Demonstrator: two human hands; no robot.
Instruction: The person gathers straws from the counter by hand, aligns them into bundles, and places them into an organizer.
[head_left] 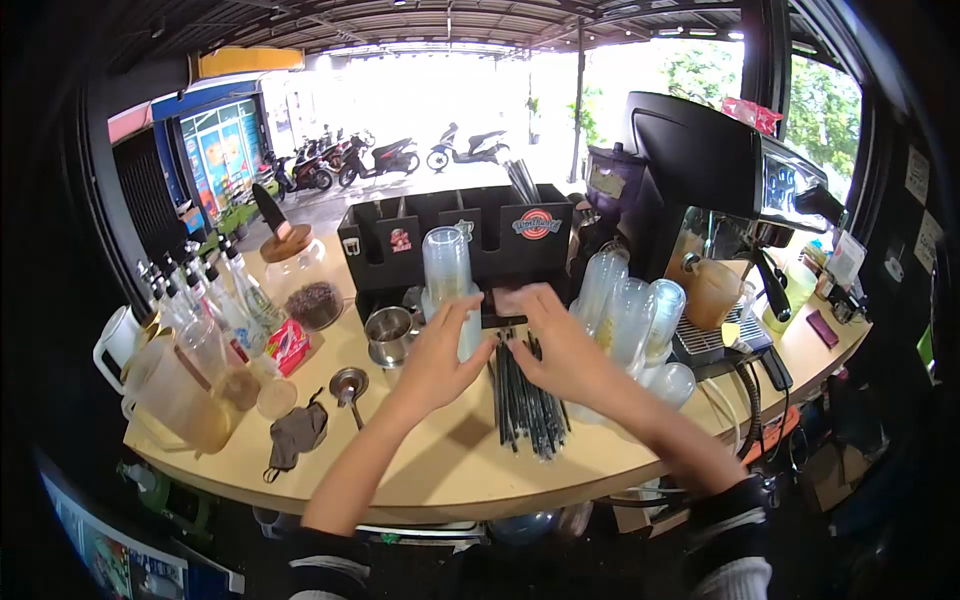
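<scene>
My left hand (445, 352) is in front of a tall stack of clear plastic cups (446, 258), its fingers stretched and thumb apart. Whether it touches the cups I cannot tell. Facing it, my right hand (552, 345) is slightly blurred, fingers extended before the black organizer (535, 255). Neither palm shows anything held. Below and between the hands, a loose bundle of black straws (525, 405) lies on the wooden counter (440, 470). Left of my left hand stand a metal cup (388, 335) and a small round metal strainer or scoop (348, 384).
More stacked plastic cups (628, 318) stand right of my right forearm, beside an espresso machine (730, 200) with a brown pitcher (714, 295). At left are a plastic jug (175, 395), several pump bottles (235, 275), a jar of coffee beans (313, 303) and a dark cloth mask (297, 438).
</scene>
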